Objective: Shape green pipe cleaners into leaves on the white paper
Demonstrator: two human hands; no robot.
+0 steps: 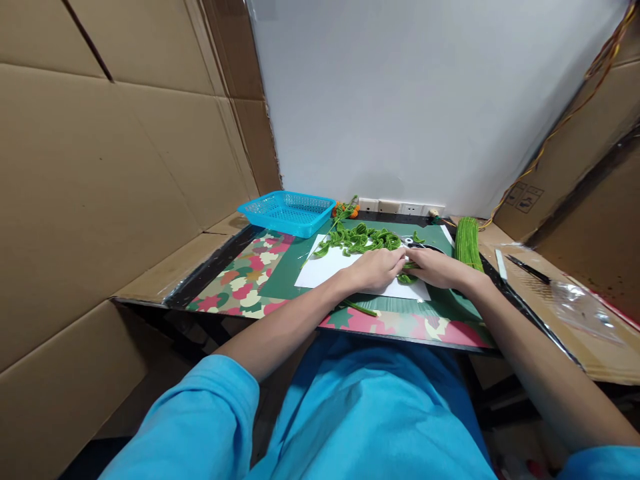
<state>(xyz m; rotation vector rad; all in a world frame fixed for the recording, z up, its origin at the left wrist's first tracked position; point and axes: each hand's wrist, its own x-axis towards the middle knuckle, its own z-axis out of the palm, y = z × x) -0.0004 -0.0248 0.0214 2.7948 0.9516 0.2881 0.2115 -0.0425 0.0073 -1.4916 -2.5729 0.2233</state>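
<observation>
My left hand (pixel 376 268) and my right hand (pixel 434 267) meet over a white sheet of paper (pixel 330 270) on a green cutting mat (pixel 295 263). Both have their fingers closed on a green pipe cleaner piece (pixel 409 272) held between them. Just beyond the hands lies a pile of bent green pipe cleaners (pixel 360 239). A single green pipe cleaner (pixel 360 308) lies under my left wrist.
A blue plastic basket (pixel 287 212) stands at the back left. A bundle of straight green pipe cleaners (pixel 467 243) lies to the right. Small orange pompoms (pixel 350 212) sit at the back. Cardboard walls enclose the camouflage-patterned table (pixel 240 283). A clear plastic bag (pixel 580 303) lies far right.
</observation>
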